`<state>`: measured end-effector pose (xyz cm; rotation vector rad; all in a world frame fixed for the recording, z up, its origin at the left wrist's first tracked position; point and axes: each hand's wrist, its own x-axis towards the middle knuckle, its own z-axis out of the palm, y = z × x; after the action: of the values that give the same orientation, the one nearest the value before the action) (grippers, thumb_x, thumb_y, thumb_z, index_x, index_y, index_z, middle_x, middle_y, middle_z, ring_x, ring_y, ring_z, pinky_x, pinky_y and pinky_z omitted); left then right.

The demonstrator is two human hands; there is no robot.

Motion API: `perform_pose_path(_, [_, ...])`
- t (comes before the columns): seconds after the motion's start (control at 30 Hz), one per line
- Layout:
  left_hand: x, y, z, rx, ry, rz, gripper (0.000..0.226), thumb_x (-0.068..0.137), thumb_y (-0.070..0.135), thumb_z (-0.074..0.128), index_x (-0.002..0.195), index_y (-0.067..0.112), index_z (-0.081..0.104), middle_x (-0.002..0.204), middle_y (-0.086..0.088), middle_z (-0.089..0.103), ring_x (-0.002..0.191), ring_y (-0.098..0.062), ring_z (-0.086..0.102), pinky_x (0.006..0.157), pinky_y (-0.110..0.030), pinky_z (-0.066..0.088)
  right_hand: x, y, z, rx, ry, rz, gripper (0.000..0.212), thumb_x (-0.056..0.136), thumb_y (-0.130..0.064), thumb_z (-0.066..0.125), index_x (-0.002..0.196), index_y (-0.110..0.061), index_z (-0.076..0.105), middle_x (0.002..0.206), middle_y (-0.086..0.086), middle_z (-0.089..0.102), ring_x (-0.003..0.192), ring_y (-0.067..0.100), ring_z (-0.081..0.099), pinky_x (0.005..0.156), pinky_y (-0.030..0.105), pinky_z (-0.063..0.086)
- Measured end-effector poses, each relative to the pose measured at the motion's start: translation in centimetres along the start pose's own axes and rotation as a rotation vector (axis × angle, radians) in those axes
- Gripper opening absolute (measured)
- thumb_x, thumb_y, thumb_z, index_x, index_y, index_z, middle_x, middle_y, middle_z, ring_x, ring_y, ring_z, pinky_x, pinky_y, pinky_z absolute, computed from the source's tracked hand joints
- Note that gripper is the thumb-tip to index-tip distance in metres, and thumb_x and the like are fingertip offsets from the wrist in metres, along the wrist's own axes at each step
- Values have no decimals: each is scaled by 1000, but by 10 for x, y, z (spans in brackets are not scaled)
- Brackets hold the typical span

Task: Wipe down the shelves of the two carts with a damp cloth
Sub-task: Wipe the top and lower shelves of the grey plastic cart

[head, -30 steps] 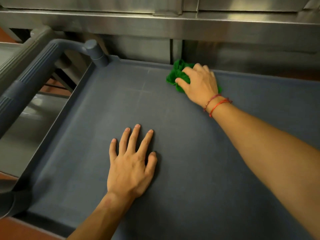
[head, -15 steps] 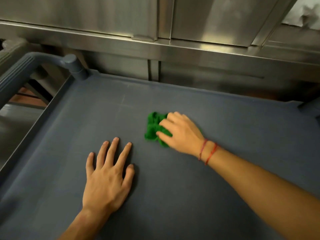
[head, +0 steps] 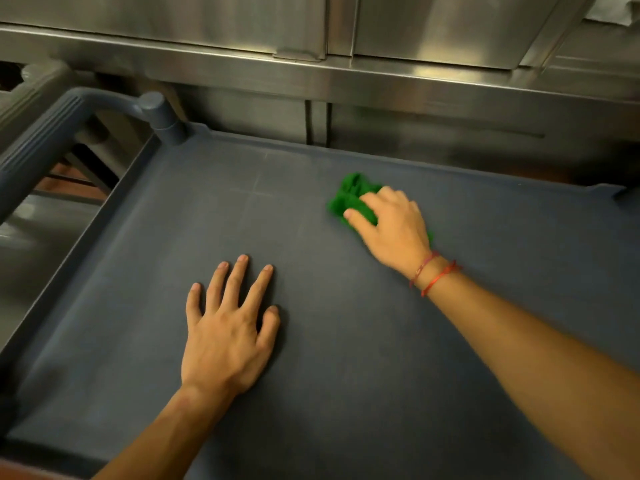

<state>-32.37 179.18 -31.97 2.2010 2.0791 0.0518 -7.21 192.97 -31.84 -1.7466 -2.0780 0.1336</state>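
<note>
The dark grey top shelf (head: 173,237) of a plastic cart fills most of the view. My right hand (head: 391,226) grips a bunched green cloth (head: 348,197) and presses it on the shelf a little right of centre, toward the far edge. Part of the cloth is hidden under my palm. My left hand (head: 228,327) lies flat on the shelf nearer to me, fingers spread, holding nothing.
The cart's grey handle (head: 52,133) and corner post (head: 162,116) rise at the far left. A stainless steel counter (head: 346,77) with cabinet doors runs along the shelf's far side. Another steel surface (head: 38,237) lies lower to the left.
My right hand drew the cloth from the far edge toward me, then pushed it back out to the right. My left hand stayed flat on the shelf.
</note>
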Motion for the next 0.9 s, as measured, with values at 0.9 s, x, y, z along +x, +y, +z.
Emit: perform_pose_path(0.9, [1, 3, 0, -30, 20, -11, 63, 95, 55, 18, 155, 35, 25, 164, -3, 20, 152, -26, 11, 121, -55, 8, -48, -27, -6, -76, -58, 106, 43, 86, -52, 44, 110, -23, 66, 111, 7, 58, 102, 33, 51, 83, 44, 37])
